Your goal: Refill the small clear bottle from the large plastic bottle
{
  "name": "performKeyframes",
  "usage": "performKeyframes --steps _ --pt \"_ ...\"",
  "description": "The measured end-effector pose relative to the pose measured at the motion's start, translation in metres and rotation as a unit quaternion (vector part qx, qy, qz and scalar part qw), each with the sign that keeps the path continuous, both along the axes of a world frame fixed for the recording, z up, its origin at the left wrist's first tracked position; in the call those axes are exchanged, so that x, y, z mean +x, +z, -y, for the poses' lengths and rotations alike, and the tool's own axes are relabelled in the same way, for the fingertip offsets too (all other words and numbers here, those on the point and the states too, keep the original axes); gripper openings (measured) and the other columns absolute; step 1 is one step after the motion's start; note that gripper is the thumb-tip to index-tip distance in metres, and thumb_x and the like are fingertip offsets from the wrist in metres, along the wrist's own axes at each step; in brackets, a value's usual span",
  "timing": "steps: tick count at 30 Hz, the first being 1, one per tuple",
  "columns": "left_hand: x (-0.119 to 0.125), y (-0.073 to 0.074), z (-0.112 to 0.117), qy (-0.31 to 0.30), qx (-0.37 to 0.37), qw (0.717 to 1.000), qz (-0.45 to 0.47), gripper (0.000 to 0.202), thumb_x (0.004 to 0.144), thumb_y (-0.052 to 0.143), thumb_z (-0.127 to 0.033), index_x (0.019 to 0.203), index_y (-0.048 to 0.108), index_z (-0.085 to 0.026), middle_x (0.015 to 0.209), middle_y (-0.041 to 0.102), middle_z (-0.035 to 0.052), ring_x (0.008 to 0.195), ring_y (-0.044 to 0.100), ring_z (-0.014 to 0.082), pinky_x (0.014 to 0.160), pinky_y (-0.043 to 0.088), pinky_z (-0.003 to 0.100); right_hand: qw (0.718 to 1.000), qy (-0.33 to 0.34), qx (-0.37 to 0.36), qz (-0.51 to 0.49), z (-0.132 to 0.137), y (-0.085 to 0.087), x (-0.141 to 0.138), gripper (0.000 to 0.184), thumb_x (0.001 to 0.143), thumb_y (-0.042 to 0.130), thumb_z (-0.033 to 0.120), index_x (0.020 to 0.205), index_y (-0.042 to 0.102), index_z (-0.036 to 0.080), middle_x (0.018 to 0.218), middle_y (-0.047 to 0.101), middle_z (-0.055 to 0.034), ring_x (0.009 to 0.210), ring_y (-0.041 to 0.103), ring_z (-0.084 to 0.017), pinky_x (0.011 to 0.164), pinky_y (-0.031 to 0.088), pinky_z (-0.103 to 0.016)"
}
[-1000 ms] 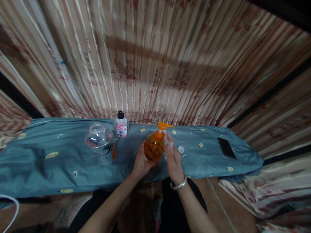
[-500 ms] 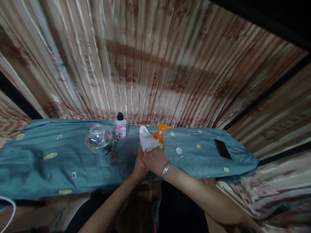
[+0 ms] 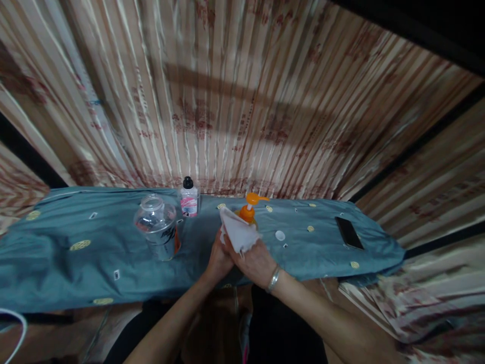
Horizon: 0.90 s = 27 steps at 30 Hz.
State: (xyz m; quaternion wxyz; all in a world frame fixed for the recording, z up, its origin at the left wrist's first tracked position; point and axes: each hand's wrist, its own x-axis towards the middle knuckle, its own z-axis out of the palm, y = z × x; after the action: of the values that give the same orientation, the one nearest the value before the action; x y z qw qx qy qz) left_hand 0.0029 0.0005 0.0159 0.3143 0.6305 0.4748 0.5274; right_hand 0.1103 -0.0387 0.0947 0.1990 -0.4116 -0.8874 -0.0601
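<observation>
A white cloth [image 3: 239,231] with a ragged edge is bunched between my two hands, over the bed's front half. My right hand [image 3: 257,264] lies across it with the fingers closed on it, a silvery bracelet at the wrist. Pressed against its other side is my left hand [image 3: 220,257], also closed on the cloth, its fingertips hidden. Just behind the cloth stands a pump bottle [image 3: 247,215] with an orange pump head; its lower part is covered from view.
A clear plastic jar [image 3: 156,230] stands to the left, and a small black-capped bottle [image 3: 188,199] with a pink label behind it. A dark phone [image 3: 349,233] lies at the right on the blue-green patterned sheet [image 3: 303,253]. Pleated curtains [image 3: 227,101] hang behind.
The cloth has turned and tilted down toward me, showing more of its face. My right hand has shifted slightly right and down. The bottles, jar and phone stay put.
</observation>
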Motion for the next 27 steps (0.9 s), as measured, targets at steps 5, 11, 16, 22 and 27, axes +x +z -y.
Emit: performKeyframes --steps 5,11,16,22,27 --pt "-0.003 0.003 0.004 -0.042 -0.022 0.998 0.035 0.041 0.086 0.056 -0.038 0.122 0.051 -0.018 0.123 0.056 0.0105 0.105 0.058 0.0230 0.088 0.051 0.046 0.993 -0.025 0.097 -0.066 0.017 -0.018 0.026 0.054 0.089 0.045 0.007 0.142 0.034 0.016 0.153 0.030 -0.0160 0.143 0.022 -0.030 0.109 0.036 -0.055" --pt "-0.008 0.010 0.005 -0.071 -0.030 0.996 0.051 0.084 0.058 0.080 -0.038 0.131 0.040 -0.021 0.127 0.055 0.0128 0.113 0.056 0.0291 0.100 0.044 0.049 0.951 -0.039 -0.007 -0.307 0.008 -0.024 0.024 0.064 0.094 0.039 0.024 0.150 0.009 0.017 0.155 0.024 -0.0142 0.143 0.023 -0.026 0.113 0.031 -0.050" --pt "-0.011 0.010 -0.001 -0.070 -0.038 0.994 0.076 0.084 0.060 0.078 -0.039 0.131 0.037 -0.021 0.127 0.055 0.0121 0.115 0.056 0.0285 0.101 0.043 0.048 0.898 0.008 -0.088 -0.431 -0.016 -0.008 0.017 0.053 0.095 0.037 0.039 0.144 0.032 0.018 0.144 0.045 -0.0112 0.134 0.042 -0.024 0.111 0.034 -0.044" --pt "-0.015 0.004 -0.003 -0.066 -0.053 0.993 0.079 0.088 0.059 0.080 -0.036 0.133 0.035 -0.021 0.129 0.054 0.0116 0.120 0.053 0.0289 0.105 0.039 0.048 0.848 -0.006 -0.163 -0.504 -0.052 0.001 0.013 0.039 0.095 0.033 0.035 0.120 0.059 0.020 0.116 0.067 -0.0093 0.114 0.060 -0.022 0.100 0.048 -0.039" --pt "-0.015 0.006 0.002 -0.084 -0.072 0.992 0.056 0.096 0.053 0.083 -0.029 0.135 0.034 -0.020 0.135 0.050 0.0137 0.126 0.048 0.0309 0.109 0.033 0.051 0.834 0.005 -0.257 -0.488 -0.092 0.006 0.016 0.036 0.093 0.035 0.034 0.090 0.069 0.021 0.092 0.073 -0.0078 0.093 0.067 -0.024 0.087 0.055 -0.041"
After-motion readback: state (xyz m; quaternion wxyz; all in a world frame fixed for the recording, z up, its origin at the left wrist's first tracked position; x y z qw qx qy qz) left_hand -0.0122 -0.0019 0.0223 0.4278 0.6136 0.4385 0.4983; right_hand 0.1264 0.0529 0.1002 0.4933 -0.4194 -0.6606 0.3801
